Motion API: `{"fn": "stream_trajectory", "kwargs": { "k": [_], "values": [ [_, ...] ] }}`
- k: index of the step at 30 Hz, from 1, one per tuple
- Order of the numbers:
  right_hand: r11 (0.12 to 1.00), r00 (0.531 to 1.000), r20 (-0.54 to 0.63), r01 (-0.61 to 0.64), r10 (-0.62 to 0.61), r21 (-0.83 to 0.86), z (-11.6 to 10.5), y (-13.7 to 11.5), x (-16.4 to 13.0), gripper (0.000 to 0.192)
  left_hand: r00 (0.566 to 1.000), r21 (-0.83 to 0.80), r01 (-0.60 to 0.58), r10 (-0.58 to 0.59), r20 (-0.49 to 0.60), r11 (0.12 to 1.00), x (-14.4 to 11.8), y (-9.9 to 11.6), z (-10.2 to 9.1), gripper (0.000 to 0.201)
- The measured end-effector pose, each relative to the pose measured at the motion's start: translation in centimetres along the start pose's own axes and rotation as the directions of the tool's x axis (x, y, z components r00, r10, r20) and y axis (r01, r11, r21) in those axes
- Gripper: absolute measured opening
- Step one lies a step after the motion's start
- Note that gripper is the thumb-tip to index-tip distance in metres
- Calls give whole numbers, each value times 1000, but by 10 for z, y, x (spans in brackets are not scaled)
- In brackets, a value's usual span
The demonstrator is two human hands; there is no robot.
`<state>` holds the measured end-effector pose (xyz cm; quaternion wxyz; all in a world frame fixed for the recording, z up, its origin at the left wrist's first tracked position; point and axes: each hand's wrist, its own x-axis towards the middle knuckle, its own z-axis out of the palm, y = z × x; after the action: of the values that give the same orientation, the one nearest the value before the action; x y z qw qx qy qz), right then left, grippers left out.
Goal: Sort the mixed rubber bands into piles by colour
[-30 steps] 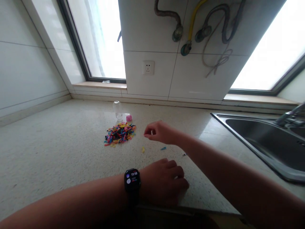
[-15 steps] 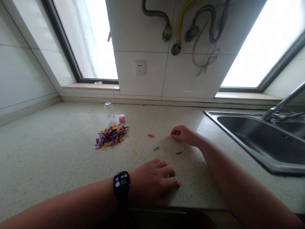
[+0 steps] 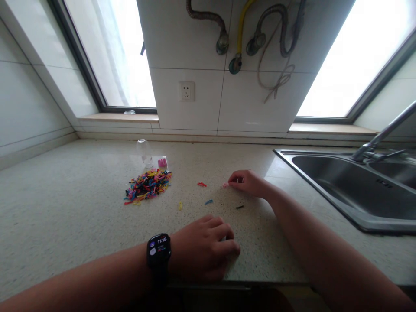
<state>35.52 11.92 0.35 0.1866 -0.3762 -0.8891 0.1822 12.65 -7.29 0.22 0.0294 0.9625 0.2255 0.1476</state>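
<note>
Small pink piece [image 3: 225, 185], pinched — right of red piece [image 3: 202, 184]

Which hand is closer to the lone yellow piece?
Left. The left hand sits slightly right of the yellow piece, nearer the person; the right hand is farther right and beyond.

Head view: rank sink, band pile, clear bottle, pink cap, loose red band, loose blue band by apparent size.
1. Sink
2. Band pile
3. Clear bottle
4. Pink cap
5. Loose red band and loose blue band: too alike to rank, blue lying nearer.
</note>
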Motion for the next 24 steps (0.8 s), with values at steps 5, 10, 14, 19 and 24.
{"fn": "stream_trajectory", "kwargs": {
  "k": [5, 10, 14, 19, 24],
  "values": [
    [999, 1000, -16, -6, 7, 39, -1, 2, -1, 22, 1000, 1, 1, -1, -1, 1000, 0, 0, -1, 29],
    [998, 999, -26, -44, 45, 40, -1, 6, 0, 27, 1000, 4, -1, 1, -1, 1000, 0, 0, 0, 28],
    [998, 998, -17, -55, 56, 35, -1, 9, 0, 30, 1000, 6, -2, 2, -9, 1000, 0, 0, 0, 28],
    [997, 998, -7, -63, 63, 42, -2, 11, 0, 31, 1000, -2, -3, 3, 2, 1000, 0, 0, -2, 29],
    [997, 998, 7, -69, 69, 42, -1, 12, 0, 31, 1000, -19, 0, 0, 12, 1000, 0, 0, -2, 30]
  ]
}}
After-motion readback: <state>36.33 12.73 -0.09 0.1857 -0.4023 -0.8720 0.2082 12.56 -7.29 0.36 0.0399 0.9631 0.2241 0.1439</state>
